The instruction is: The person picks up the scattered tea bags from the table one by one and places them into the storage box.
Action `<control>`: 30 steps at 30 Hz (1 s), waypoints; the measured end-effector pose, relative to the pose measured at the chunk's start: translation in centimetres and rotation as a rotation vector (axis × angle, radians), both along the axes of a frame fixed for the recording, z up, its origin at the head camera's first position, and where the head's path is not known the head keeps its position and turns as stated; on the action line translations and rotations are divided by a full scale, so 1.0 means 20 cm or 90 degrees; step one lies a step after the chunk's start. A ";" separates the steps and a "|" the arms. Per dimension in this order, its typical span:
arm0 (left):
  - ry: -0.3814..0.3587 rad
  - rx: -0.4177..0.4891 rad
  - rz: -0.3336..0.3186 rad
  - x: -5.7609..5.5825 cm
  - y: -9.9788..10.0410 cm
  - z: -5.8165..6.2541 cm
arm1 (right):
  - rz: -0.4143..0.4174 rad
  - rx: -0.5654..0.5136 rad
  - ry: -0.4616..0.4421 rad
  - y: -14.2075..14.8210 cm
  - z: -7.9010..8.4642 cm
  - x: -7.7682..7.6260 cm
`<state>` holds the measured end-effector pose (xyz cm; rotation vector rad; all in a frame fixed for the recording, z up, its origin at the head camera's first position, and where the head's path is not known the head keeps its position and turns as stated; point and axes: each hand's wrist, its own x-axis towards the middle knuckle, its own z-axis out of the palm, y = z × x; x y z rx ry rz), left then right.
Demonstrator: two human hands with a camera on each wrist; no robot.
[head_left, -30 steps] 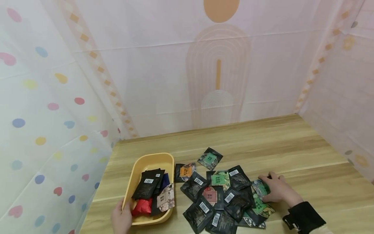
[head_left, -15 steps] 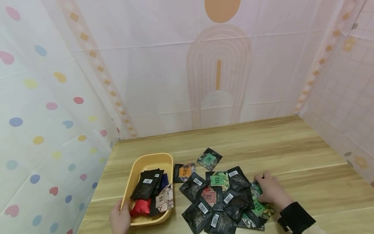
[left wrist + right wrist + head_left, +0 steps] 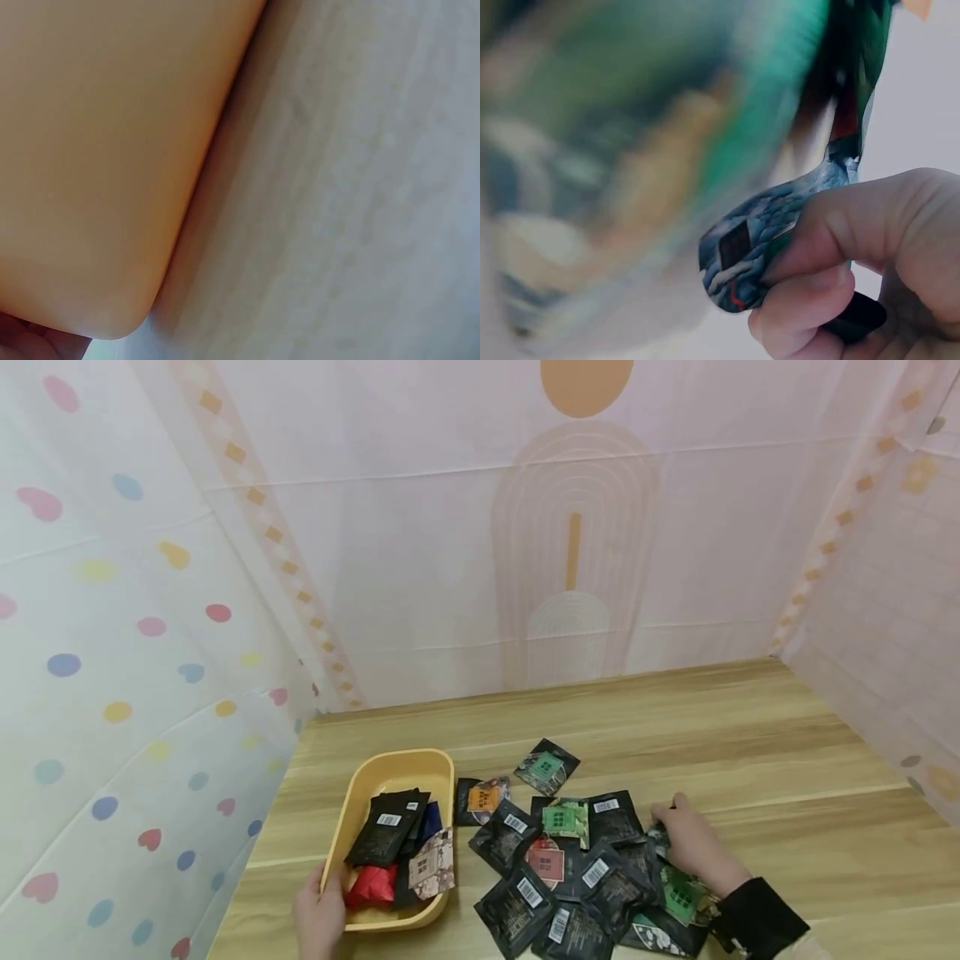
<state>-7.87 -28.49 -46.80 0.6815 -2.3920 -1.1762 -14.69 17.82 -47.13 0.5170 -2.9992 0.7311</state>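
Observation:
My left hand (image 3: pixel 321 913) holds the near left rim of a yellow plastic bin (image 3: pixel 401 758). In the left wrist view the bin's smooth outer wall (image 3: pixel 112 150) fills the left side, with a bit of finger under its corner. Inside lie black sachets (image 3: pixel 386 828), a red packet (image 3: pixel 372 885) and a floral-printed sachet (image 3: pixel 432 865). At the right end of a sachet pile, my right hand (image 3: pixel 697 843) pinches a dark, green-and-grey printed sachet (image 3: pixel 739 247) between thumb and fingers. Most of that sachet is hidden by the hand in the head view.
The pile of black sachets (image 3: pixel 519 910) spreads right of the bin, some overlapping, with labels in green, red and orange. One green-labelled sachet (image 3: pixel 546 767) lies apart at the back. Printed cloth walls (image 3: pixel 420 568) stand behind and beside the wooden table (image 3: pixel 712 718).
My right hand has drawn the pinched sachet slightly left and back, and its fingers have closed in more. Nearby sachets have shifted a little. The left hand keeps its hold on the bin.

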 end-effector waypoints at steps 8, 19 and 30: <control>0.024 0.009 -0.006 0.00 0.01 0.00 | -0.019 -0.041 0.008 0.00 0.20 -0.05; 0.017 -0.002 -0.003 0.00 0.00 0.04 | 0.009 -0.060 0.010 -0.17 0.34 -0.16; 0.025 0.011 -0.009 0.01 0.01 0.04 | 0.191 -0.103 -0.037 -0.78 0.46 -0.18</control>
